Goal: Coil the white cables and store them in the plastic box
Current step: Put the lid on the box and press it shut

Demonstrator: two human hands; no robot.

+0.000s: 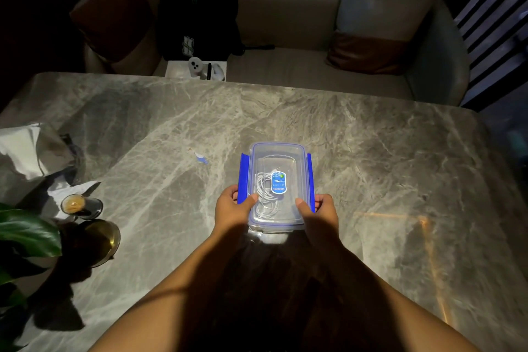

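a clear rectangular plastic box (276,226) with a transparent blue-rimmed lid (291,157) was seen on the grey marble table (371,166), near its front middle. the coiled white cables (264,190) were visible inside, under a blue oval sticker (278,182) on the lid. the box was gripped at its near end by both hands: the left hand (233,208) was clamped on the left blue latch flap (243,177), thumb pressed on the lid, and the right hand (320,213) was clamped likewise on the right blue latch flap (311,177).
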